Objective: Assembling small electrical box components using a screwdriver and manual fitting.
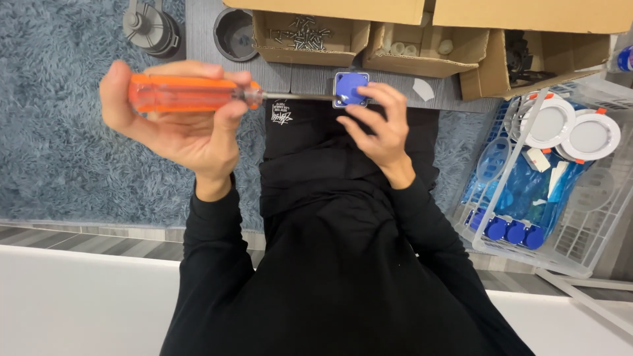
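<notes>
The left hand (181, 125) is closed around the orange handle of a screwdriver (191, 93), its shaft reaching to a small blue square part (349, 88) that the right hand (379, 125) pinches in its fingers. Below lies a shaggy grey-blue rug (59, 132); open cardboard boxes (310, 33) line a grey surface (316, 79), with a white wire basket (580, 244) at the right

Cardboard box of screws (308, 31); to its right, cardboard box of white parts (422, 47); far right, white wire basket (580, 231) with round white lamps (570, 128); to its left, dark bottle (150, 26) on grey-blue rug (59, 145)
</notes>
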